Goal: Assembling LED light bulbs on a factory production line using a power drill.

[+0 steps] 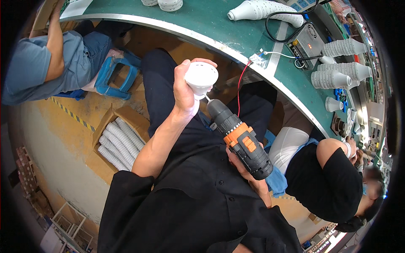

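My left hand is closed around a white, flared plastic lamp housing, held over my lap with its wide round face up. In my right hand is a black and orange cordless drill, gripped by its handle, which is mostly hidden under the drill's body. The drill points up and left. Its thin bit reaches the narrow lower part of the housing; whether the tip is inside cannot be made out. Light from the drill falls on my left wrist.
A green workbench curves ahead, bearing a lying stack of housings, more stacks and a metal power supply. A red wire hangs from its edge. Left are a carton of nested housings and a blue stool. Co-workers sit both sides.
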`<state>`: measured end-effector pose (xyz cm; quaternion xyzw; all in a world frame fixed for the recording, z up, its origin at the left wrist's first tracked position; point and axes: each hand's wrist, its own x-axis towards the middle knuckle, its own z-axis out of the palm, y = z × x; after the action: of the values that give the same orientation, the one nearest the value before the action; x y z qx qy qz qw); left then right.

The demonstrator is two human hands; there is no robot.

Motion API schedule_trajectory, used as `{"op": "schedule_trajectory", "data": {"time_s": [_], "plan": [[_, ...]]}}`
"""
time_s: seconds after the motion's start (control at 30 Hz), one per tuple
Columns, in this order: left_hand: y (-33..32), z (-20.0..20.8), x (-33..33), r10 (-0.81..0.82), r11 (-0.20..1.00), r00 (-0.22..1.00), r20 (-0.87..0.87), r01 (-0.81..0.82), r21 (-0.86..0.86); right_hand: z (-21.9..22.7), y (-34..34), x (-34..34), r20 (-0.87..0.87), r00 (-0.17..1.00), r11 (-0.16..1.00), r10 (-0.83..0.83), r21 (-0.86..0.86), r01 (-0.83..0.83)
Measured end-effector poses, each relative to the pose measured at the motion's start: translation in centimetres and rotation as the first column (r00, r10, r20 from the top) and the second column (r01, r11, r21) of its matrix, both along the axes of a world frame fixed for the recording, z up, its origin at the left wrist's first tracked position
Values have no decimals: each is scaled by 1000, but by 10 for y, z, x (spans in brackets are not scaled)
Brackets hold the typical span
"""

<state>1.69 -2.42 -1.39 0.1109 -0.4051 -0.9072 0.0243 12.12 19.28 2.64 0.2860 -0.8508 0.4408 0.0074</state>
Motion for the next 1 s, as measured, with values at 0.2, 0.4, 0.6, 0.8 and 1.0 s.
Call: {"op": "schedule_trajectory", "data": {"time_s": [0.2, 0.4, 0.6, 0.8, 1.0], "plan": [[-7, -10, -2, -8, 1000, 1000, -26, 8, 7, -3, 0, 2, 50, 999, 1000, -5, -2, 5], [-18, -5, -6, 38, 999, 999, -17, -38, 3, -12, 10, 6, 43, 998, 998, 37, 44, -39], [-41, -34, -10, -151, 777, 988, -42, 145, 613, 6, 7, 0, -29, 999, 998, 23, 59, -21], [-43, -36, -12, -153, 717, 988, -10, 118, 687, -3, 7, 8, 169, 980, 985, -108, -119, 129], [-39, -10, -24, -128, 949, 991, 26, 115, 293, -9, 12, 2, 131, 989, 978, -73, -186, 97]]}}
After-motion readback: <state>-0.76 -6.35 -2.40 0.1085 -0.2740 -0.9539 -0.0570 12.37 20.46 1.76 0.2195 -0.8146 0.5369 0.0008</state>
